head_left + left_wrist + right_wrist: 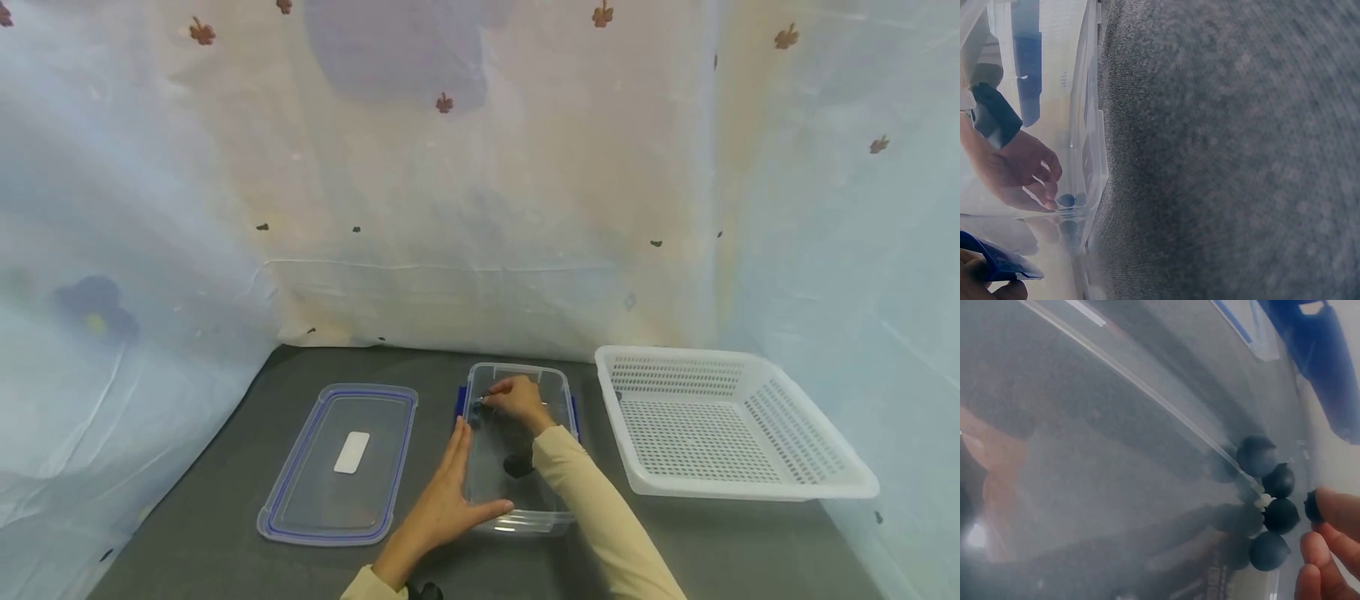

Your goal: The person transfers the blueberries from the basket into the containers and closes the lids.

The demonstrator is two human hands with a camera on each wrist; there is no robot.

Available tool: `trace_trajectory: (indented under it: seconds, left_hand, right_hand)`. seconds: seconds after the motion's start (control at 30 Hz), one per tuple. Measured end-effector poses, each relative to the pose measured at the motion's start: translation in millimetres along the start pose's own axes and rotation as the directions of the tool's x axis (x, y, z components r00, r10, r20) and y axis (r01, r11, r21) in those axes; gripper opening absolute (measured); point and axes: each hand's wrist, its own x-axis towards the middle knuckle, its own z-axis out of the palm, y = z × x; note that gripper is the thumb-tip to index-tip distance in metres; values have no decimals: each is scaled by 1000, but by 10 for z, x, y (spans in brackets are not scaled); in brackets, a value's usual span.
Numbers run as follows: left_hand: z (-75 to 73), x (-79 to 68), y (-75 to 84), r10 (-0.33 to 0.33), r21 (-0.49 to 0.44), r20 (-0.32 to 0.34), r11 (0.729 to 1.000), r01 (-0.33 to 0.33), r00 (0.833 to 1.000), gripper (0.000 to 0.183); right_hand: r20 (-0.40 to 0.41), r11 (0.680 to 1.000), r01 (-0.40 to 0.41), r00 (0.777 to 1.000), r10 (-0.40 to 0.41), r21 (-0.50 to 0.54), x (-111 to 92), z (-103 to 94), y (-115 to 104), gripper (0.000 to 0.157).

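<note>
A clear plastic food container (517,521) with blue side latches (1319,362) stands in front of me. My right hand (519,402) reaches inside it at the far left corner. Thumb and fingertips pinch a blueberry (1313,506). Right beside them, several dark blueberries (1269,550) cluster in the corner, mirrored in the clear wall. Along the container's left side lies my left hand (442,504), fingers straight against the wall and thumb stretched across the near end. In the left wrist view its fingertips (1009,290) show by a blue latch (1007,265).
Left of the container, a clear lid (375,492) with a blue seal and a white label (352,452) lies flat on the dark grey table (225,500). A white perforated basket (637,475) stands at the right. Patterned sheets (525,183) hang behind and at both sides.
</note>
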Motion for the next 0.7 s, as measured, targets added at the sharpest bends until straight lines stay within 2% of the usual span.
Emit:
trace_trajectory:
  seconds: [0.2, 0.43, 0.7]
  left_hand:
    - [-5, 0, 14, 2, 4, 2, 1000, -2, 1000, 121]
    - [2, 3, 29, 17, 2, 3, 1000, -17, 1000, 121]
    - [-8, 2, 31, 10, 4, -5, 1000, -10, 1000, 121]
  right_hand:
    - [-48, 1000, -9, 999, 9, 7, 12, 62, 17, 19]
    - [-49, 999, -45, 998, 46, 27, 8, 95, 68, 19]
    - [-42, 995, -8, 999, 12, 96, 32, 65, 65, 15]
